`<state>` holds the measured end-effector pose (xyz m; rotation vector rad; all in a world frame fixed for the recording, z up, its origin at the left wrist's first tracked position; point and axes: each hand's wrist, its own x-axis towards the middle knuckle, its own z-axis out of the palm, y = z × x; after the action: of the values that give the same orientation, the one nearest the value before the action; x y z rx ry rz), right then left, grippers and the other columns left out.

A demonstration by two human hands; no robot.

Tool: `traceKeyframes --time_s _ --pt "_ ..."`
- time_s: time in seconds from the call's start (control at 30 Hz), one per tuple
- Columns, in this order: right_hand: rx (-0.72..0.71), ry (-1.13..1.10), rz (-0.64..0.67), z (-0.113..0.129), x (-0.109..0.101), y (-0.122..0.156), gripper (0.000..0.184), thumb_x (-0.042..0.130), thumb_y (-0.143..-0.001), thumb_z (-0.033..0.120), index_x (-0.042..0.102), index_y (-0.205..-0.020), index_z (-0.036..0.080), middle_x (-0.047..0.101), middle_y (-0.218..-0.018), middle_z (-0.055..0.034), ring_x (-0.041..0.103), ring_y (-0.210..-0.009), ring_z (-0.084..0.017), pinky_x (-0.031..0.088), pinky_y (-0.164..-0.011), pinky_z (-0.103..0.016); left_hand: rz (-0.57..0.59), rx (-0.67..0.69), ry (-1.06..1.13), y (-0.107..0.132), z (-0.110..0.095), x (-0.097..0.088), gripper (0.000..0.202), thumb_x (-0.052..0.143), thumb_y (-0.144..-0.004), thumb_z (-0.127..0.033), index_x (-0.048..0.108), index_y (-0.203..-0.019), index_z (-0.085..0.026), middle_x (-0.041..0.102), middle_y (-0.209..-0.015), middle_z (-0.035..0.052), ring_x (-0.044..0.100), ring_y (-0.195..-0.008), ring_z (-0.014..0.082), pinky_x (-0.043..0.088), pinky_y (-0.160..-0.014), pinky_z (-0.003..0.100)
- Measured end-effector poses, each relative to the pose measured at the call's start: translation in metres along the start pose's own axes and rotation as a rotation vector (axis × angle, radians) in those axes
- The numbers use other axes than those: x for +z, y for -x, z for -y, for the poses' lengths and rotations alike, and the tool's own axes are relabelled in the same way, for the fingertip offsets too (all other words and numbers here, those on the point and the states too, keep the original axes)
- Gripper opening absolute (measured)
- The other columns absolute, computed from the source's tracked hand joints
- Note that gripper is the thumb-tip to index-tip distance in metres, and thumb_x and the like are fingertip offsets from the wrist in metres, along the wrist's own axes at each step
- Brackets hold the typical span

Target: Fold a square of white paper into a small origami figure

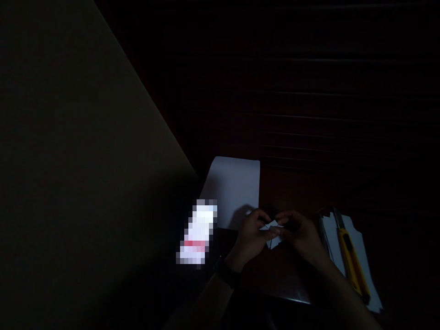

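Observation:
A small folded piece of white paper (271,242) is pinched between my two hands above the dark table. My left hand (252,234), with a dark band on its wrist, grips the paper's left side with thumb and fingers. From the right, my right hand (299,231) holds the other side, its thumb near the left thumb at the paper's middle. Creases show on the paper, but the fingers cover part of it and the dim light hides its exact shape.
A large white sheet (237,183) lies behind my left hand. At left glows a blurred phone screen (197,233). To the right, a yellow box cutter (352,261) rests on a stack of white paper (364,256). The dark table's (285,286) front edge is close.

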<state>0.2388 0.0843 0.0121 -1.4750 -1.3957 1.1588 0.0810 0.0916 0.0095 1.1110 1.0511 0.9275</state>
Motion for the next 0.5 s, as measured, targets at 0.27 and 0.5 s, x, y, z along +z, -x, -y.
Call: traceKeyframes --time_s 0.27,0.5 --pt "0.024 0.014 0.022 0.0015 -0.0056 0.0033 0.018 0.065 -0.066 0.015 0.057 -0.081 0.02 0.058 -0.064 0.0026 0.056 -0.06 -0.015 0.043 -0.055 -0.025 0.02 0.014 -0.135 0.0023 0.0047 0.0039 0.027 0.07 -0.066 -0.033 0.055 -0.082 -0.018 0.059 -0.066 -0.0011 0.055 -0.058 0.0114 0.034 -0.047 0.018" --pt "0.005 0.053 -0.009 0.0013 -0.0106 0.0042 0.014 0.063 -0.064 0.013 0.057 -0.074 0.02 0.053 -0.061 0.0039 0.051 -0.055 -0.013 0.039 -0.05 -0.023 0.193 0.022 -0.126 0.0009 -0.0004 -0.0054 0.018 0.065 -0.072 -0.03 0.064 -0.082 -0.015 0.067 -0.08 0.0066 0.062 -0.074 0.0177 0.045 -0.062 0.024"
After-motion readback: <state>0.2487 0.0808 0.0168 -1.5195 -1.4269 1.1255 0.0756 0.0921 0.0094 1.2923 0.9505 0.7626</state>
